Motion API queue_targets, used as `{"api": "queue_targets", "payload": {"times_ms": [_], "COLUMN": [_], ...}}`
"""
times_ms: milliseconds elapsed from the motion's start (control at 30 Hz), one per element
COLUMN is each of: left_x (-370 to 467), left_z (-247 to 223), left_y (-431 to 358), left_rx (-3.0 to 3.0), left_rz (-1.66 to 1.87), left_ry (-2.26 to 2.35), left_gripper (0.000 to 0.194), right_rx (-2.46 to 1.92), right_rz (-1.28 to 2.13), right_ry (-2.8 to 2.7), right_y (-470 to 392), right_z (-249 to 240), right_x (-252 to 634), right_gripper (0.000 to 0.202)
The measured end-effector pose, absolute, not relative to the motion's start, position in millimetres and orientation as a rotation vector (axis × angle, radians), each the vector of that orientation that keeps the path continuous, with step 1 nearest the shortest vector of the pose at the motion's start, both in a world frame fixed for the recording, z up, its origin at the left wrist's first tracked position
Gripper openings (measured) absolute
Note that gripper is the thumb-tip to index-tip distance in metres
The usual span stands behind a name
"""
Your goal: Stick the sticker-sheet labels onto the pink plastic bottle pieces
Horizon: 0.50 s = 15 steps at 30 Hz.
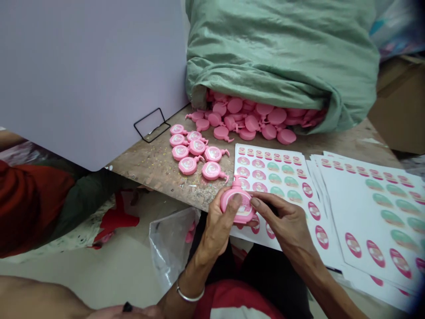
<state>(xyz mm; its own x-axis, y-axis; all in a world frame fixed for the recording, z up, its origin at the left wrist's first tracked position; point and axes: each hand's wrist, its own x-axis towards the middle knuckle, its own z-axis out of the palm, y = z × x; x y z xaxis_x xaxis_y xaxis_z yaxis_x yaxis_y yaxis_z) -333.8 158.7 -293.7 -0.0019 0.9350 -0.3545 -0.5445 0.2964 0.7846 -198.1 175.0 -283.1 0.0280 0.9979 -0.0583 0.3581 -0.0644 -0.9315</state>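
Between my hands is a pink toy bottle (244, 212) with a pump-shaped top and a round label on its face. My left hand (217, 221) is wrapped round it, the thumb pressed on the label. The thumb and fingers of my right hand (285, 217) pinch at the bottle's right edge. Under and behind the bottle lies a sheet of stickers (265, 153) with pink and green ovals. Several labelled pink bottles (188, 165) lie on the table to the upper left of my hands.
A green sack (282, 53) spills plain pink bottles (250, 123) onto the wooden table (156, 170). More sticker sheets (352, 208) lie at the right. A large pale panel (93, 79) with a black wire stand (152, 125) is at the left. Clear plastic bag (166, 243) hangs below the edge.
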Motion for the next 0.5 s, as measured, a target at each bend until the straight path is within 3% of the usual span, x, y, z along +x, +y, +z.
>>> {"api": "queue_targets", "payload": {"times_ms": [267,500], "left_x": [-336,-338], "left_z": [-294,-295], "left_y": [156,158], "left_rx": [0.620,0.773], "left_rz": [1.262,1.281], "left_ry": [1.133,1.235], "left_gripper": [0.038,0.030], "right_rx": [-1.502,-1.513], "right_rz": [0.838,0.260], "right_ry": [-1.593,-1.948], "right_y": [173,174], "right_z": [-287,-294], "right_x": [-203,-199], "right_gripper": [0.022,0.030]}}
